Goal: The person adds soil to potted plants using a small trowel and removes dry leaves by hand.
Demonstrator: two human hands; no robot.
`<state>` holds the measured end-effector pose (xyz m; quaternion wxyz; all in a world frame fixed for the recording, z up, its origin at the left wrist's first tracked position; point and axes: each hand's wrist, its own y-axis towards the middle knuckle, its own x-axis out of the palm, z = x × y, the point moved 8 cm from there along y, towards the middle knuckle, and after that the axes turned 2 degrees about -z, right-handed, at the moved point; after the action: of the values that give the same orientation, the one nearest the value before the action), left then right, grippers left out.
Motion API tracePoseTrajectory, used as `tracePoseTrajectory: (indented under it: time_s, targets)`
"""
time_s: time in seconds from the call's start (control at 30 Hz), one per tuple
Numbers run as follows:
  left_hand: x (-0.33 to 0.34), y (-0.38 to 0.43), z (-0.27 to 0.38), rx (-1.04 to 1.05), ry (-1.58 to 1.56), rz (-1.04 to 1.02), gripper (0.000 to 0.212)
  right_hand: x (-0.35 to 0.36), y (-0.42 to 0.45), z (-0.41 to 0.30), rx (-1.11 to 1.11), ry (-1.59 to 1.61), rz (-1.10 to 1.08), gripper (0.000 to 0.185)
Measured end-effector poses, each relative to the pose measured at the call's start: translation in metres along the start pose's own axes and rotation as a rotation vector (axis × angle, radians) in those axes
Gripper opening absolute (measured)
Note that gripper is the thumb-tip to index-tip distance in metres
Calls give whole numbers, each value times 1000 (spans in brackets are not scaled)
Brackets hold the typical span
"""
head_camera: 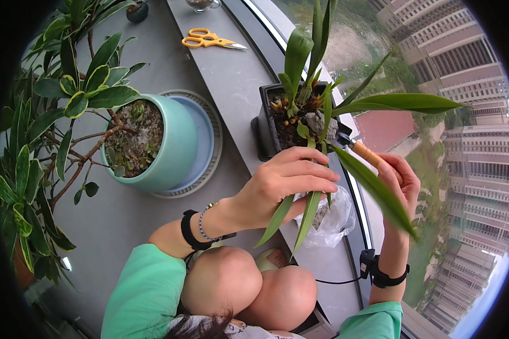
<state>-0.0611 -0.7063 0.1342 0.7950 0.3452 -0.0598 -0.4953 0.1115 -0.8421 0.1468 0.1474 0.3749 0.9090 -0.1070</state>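
Observation:
My right hand [401, 180] grips the wooden handle of a small garden trowel [371, 156]. The trowel's dark blade is at the right rim of a black square plant pot [270, 127], beside a grey lump of soil [320, 123]. My left hand [290, 182] lies against several long green leaves [309, 216] of the potted plant, fingers partly bent, with leaves passing between thumb and fingers; how firmly they are held cannot be told. Below the pot, partly behind the leaves, a clear plastic bag [335, 220] holds greyish soil.
Yellow-handled scissors [208, 40] and a glass cup [201, 4] lie farther along the grey ledge [237, 76]. On the left a turquoise pot [180, 144] with a branching, leafy plant tilts on a blue saucer [205, 140]. A window pane borders the ledge on the right.

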Motion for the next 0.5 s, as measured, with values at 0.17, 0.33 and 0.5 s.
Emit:
tracePoseTrajectory:
  time_s: [0.17, 0.33, 0.5]
  targets:
    - [-2, -2, 1, 6, -15, 14, 30, 17, 5, -11, -55, -55, -17, 19]
    - [-1, 0, 1, 5, -31, 24, 30, 13, 7, -8, -75, -37, 55, 20]
    - [-1, 0, 2, 4, -27, 21, 31, 19, 5, -2, -30, -7, 61, 20]
